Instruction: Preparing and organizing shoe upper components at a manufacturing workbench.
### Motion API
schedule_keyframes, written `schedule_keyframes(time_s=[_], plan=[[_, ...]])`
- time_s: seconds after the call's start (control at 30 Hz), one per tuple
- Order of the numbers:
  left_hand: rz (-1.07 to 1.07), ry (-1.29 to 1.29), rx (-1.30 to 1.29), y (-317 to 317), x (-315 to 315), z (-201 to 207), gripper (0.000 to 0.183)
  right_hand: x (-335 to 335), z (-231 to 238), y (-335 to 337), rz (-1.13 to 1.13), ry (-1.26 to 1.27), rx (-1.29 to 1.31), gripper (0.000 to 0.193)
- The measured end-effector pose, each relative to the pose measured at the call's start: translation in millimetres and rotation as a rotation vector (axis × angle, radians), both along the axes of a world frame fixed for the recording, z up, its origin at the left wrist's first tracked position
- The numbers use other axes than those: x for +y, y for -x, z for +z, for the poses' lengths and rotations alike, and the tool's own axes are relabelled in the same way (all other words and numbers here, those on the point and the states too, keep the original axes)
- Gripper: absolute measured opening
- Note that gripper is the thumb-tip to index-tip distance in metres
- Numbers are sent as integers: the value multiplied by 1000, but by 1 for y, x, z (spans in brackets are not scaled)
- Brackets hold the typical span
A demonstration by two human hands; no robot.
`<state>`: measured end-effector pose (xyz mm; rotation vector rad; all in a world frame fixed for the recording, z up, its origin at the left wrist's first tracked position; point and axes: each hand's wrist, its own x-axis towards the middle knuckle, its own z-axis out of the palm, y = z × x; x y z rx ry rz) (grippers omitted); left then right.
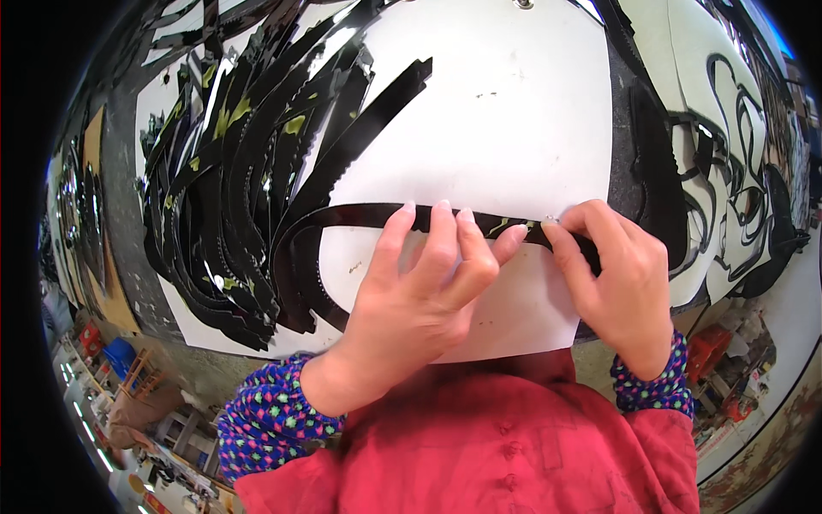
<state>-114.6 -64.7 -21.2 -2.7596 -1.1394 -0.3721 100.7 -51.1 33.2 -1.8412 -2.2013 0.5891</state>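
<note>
A glossy black strip [368,214] curves across the white sheet [505,111] from the pile on the left toward my right hand. My left hand [419,274] is open, its fingers spread and their tips resting along the strip's near edge and top. Next to its thumb, a few yellow-green smears mark the strip. My right hand [612,274] is closed, with thumb and forefinger pinching the strip near its right end. A tiny shiny bit shows at those fingertips, too small to name. Part of the strip's right end is hidden behind the right hand.
A heap of black strips [240,171], some with serrated edges and yellow-green patches, covers the left of the sheet. Black pieces [655,171] lie along the right edge. Pale sheets with black loops [728,146] lie farther right. A tan board [107,257] stands at far left.
</note>
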Motion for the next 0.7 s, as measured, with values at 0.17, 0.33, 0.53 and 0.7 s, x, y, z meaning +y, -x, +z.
schedule_keyframes(time_s=[0.17,0.33,0.53,0.7], plan=[[-15,85,-4,10,-5,12,55,-19,-7,7,59,-265,-151,27],[18,153,-130,22,-10,15,51,-30,-18,7,70,-309,-134,28],[119,189,-149,46,-25,10,47,-36,-18,9,40,-240,-124,29],[140,258,-223,56,-29,2,53,-30,2,23,26,-101,-215,19]])
